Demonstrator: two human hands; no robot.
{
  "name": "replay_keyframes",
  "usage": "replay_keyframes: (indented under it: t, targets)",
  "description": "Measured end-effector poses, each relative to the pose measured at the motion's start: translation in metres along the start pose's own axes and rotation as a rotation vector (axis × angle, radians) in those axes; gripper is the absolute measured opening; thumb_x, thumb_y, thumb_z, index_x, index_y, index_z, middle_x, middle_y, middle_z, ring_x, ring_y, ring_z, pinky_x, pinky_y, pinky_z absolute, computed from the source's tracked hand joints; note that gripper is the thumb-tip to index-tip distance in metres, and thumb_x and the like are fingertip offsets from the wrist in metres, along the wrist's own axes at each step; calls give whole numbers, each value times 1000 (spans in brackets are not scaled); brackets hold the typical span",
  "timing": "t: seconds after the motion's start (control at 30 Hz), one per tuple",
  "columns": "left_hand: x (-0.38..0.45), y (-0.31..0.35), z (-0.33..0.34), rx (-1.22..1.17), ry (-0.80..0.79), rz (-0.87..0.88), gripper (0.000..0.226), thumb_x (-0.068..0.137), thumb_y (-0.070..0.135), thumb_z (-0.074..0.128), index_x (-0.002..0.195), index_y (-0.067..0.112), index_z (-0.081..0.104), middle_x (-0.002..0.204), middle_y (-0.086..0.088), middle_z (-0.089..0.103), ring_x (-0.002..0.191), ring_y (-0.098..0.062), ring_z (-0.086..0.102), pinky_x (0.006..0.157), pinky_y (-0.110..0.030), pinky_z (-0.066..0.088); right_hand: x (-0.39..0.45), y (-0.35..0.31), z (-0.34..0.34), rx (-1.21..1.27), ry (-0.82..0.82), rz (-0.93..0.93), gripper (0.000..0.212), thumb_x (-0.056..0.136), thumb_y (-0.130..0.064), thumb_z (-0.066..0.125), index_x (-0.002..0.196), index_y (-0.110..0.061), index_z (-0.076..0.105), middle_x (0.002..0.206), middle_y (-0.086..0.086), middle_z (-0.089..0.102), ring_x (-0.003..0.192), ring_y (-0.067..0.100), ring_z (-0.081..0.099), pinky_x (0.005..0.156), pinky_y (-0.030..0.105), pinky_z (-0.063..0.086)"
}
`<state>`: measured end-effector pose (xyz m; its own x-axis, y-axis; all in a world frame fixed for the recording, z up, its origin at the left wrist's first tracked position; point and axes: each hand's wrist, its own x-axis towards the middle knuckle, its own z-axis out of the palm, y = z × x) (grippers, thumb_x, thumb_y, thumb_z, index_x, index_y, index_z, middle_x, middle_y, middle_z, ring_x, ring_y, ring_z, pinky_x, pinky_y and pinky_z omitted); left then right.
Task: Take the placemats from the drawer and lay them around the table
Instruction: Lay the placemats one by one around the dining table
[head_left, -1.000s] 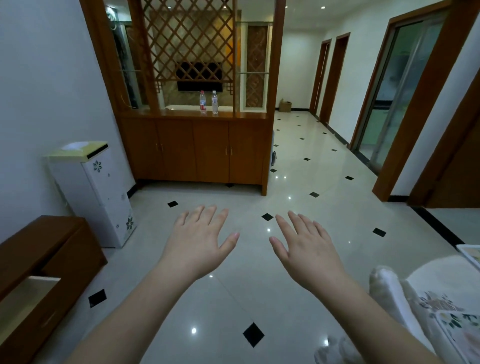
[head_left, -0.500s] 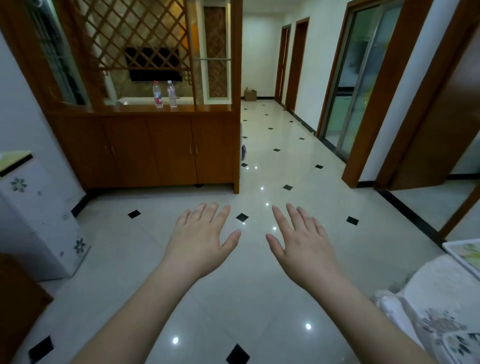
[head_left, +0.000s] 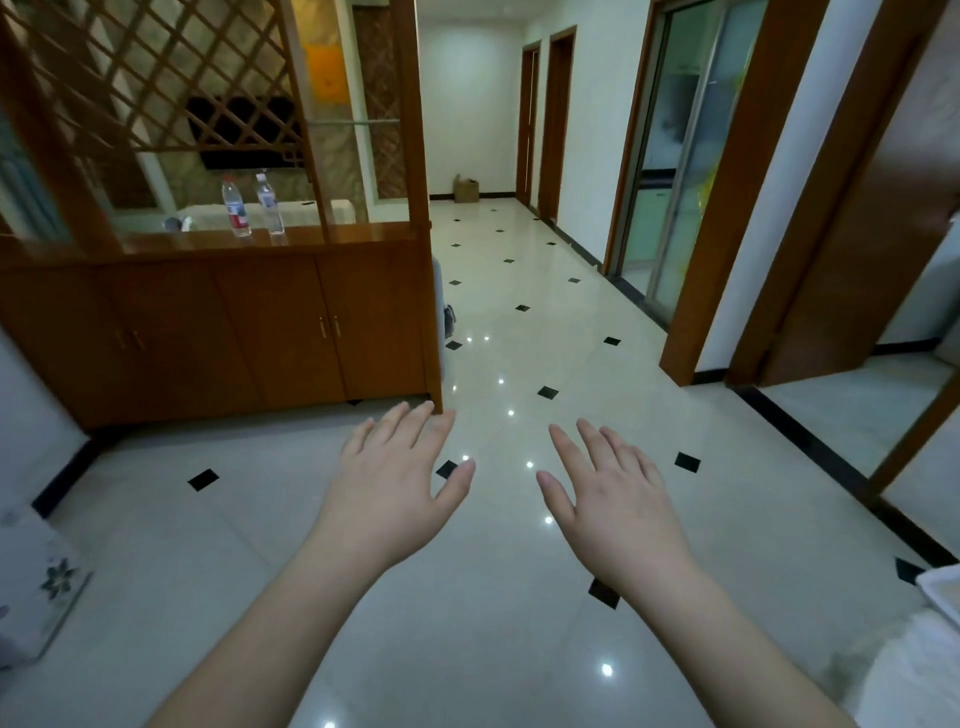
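Observation:
My left hand (head_left: 395, 483) and my right hand (head_left: 618, 499) are stretched out in front of me, palms down, fingers straight and spread, holding nothing. Both hover over the glossy tiled floor (head_left: 483, 623). A white cloth-covered table edge (head_left: 924, 670) shows at the bottom right corner, with the rim of a white tray (head_left: 943, 592) on it. No placemat and no drawer is in view.
A wooden cabinet with lattice screen (head_left: 223, 322) stands ahead on the left, with two water bottles (head_left: 253, 205) on its counter. A white flowered appliance (head_left: 39, 582) sits at the left edge. A hallway (head_left: 498, 249) runs ahead; wooden door frames (head_left: 727, 218) line the right.
The view has swung to the right: the low wooden drawer unit and most of the white appliance have slid out on the left. Both hands keep their open, spread pose.

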<state>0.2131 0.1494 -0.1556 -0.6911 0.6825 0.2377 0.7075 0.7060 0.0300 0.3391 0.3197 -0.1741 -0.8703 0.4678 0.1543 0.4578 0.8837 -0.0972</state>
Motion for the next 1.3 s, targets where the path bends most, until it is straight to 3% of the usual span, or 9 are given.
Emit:
replay_keyframes:
  t: [0.07,0.13,0.3,0.67,0.97,1.13,1.3]
  targets:
    - [30,-1,9,0,-2,13,88,78,68,-9,156,35,17,164,8,18,151,-15,11,121,-38,9,25,7,1,6,13,6,88,76,-61,-17,155,-34,10,163,-1,13,149,21,12,119,37,9]
    - [61,-4,16,5,-2,23,89,78,68,-9,156,35,16,164,9,18,151,-15,12,121,-38,9,50,12,1,25,22,31,88,76,-62,-18,155,-34,9,164,-1,11,150,20,10,120,37,8]
    - [142,-18,37,-2,20,65,81,84,68,-2,156,35,18,163,9,22,150,-15,15,120,-38,11,123,20,9,10,23,74,59,100,-57,14,155,-34,12,164,-1,11,150,20,8,119,37,6]
    - [308,-18,65,-46,-1,301,88,79,66,-6,155,32,21,162,6,25,150,-19,16,120,-40,13,237,54,17,-30,-5,316,61,100,-58,15,155,-34,9,164,-2,9,150,20,8,120,38,7]
    - [401,75,100,-126,-61,495,88,78,68,-9,156,34,13,164,7,17,151,-17,11,121,-39,9,264,156,21,-104,9,559,63,99,-60,16,155,-33,9,164,-2,12,150,20,11,120,39,10]
    - [447,165,114,-120,-80,623,66,98,62,14,157,32,11,165,6,13,152,-17,8,123,-41,9,267,233,19,-93,21,677,62,99,-59,18,155,-33,10,164,-1,12,150,20,12,121,40,11]
    - [485,269,125,-109,-94,735,67,97,63,13,156,31,15,164,5,17,151,-17,11,122,-41,11,263,322,7,-59,35,772,62,100,-57,17,156,-32,9,164,-1,10,150,21,10,121,41,11]
